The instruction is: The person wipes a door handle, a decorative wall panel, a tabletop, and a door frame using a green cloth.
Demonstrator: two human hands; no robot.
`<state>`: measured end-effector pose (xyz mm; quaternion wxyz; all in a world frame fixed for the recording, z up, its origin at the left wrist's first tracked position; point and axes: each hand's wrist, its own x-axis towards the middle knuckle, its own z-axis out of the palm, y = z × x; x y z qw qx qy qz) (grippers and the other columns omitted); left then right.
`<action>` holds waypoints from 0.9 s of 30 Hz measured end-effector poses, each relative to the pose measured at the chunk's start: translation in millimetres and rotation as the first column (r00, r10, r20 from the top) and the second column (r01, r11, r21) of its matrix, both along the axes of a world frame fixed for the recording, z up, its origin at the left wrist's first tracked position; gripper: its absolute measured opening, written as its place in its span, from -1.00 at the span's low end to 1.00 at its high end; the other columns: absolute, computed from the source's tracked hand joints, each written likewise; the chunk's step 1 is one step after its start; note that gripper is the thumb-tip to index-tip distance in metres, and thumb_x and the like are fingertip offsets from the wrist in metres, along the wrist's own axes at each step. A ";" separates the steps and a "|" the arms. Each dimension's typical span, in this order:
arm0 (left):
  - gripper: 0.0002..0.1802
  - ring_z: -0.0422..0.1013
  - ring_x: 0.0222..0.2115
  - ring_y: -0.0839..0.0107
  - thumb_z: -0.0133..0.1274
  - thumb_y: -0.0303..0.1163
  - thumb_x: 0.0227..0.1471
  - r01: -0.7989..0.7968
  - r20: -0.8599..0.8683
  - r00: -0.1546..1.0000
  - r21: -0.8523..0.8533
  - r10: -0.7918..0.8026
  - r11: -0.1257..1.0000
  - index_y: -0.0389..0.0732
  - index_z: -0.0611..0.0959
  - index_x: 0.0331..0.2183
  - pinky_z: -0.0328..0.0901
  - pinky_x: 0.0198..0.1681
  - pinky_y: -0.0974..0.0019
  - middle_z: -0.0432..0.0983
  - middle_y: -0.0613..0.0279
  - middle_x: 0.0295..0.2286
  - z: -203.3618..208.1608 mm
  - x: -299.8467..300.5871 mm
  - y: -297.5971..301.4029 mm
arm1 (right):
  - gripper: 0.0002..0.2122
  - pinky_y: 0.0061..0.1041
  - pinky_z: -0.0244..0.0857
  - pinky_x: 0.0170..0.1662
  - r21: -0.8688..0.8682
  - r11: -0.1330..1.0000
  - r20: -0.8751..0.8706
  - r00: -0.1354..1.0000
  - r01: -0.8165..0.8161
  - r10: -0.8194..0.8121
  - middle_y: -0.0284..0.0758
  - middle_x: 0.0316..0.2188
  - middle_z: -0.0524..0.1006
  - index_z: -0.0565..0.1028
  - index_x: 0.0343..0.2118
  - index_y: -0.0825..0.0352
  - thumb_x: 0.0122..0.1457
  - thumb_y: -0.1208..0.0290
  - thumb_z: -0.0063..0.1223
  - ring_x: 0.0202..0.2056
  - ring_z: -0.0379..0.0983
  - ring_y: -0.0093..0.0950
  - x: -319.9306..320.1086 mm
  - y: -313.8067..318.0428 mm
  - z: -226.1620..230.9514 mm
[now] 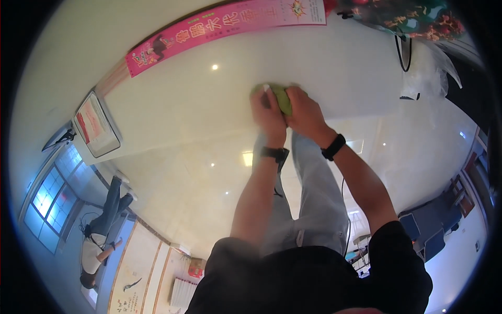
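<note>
So, the bare left hand and bare right hand are both wrapped around a soft, bunched-up green thing — grip closed on it from either side, left fingers a bit blurry. It's over the near part of the glossy white counter; can't tell if they touch. A long pink printed strip runs along the far side — clear plastic bag off right.

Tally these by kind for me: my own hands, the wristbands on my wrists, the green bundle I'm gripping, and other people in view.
Own hands, left hand and right hand: 2
Black wristbands: 2
Green bundle between the hands: 1
Other person, at lower left: 1
Total: 6
</note>
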<state>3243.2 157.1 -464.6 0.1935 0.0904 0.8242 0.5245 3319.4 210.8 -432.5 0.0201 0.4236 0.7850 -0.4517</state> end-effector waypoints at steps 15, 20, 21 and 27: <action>-0.83 0.45 -0.34 0.24 -0.01 -0.35 0.08 0.324 -0.048 0.943 -0.083 -0.329 0.942 -0.21 0.52 -0.28 0.33 -0.25 0.26 0.50 0.11 -0.35 5.3 178.4 146.2 | -0.56 -0.15 0.28 -0.18 0.099 0.979 -0.018 0.984 0.179 -0.179 -0.06 -0.21 0.36 0.21 -0.12 0.37 -0.09 0.44 0.08 -0.17 0.31 0.00 196.8 130.1 -17.2; -0.82 0.42 -0.38 0.10 0.00 -0.32 0.09 0.392 -0.048 0.916 -0.110 -0.399 0.913 -0.19 0.46 -0.28 0.32 -0.33 0.17 0.46 0.06 -0.36 -1.5 236.2 103.8 | -0.57 -0.13 0.29 -0.22 0.009 0.978 0.023 0.978 0.209 -0.209 -0.06 -0.19 0.34 0.19 -0.18 0.35 -0.12 0.44 0.10 -0.18 0.31 0.00 248.9 92.4 -9.1; -0.81 0.43 -0.37 0.09 0.00 -0.32 0.09 0.364 -0.044 0.928 -0.087 -0.369 0.927 -0.19 0.46 -0.28 0.32 -0.33 0.16 0.46 0.05 -0.35 -3.2 238.3 104.6 | -0.57 -0.13 0.30 -0.23 0.022 0.979 0.023 0.979 0.201 -0.202 -0.06 -0.20 0.34 0.18 -0.20 0.34 -0.13 0.44 0.11 -0.18 0.31 0.00 250.9 93.0 -12.7; -0.82 0.43 -0.39 0.12 -0.02 -0.33 0.10 0.297 -0.192 0.926 -0.164 -0.326 0.941 -0.24 0.48 -0.28 0.33 -0.32 0.19 0.48 0.04 -0.36 -8.6 190.1 158.7 | -0.60 -0.15 0.31 -0.26 0.142 0.980 -0.103 0.987 0.139 -0.125 -0.09 -0.25 0.34 0.20 -0.23 0.35 -0.15 0.48 0.10 -0.23 0.34 -0.01 204.8 147.1 -20.2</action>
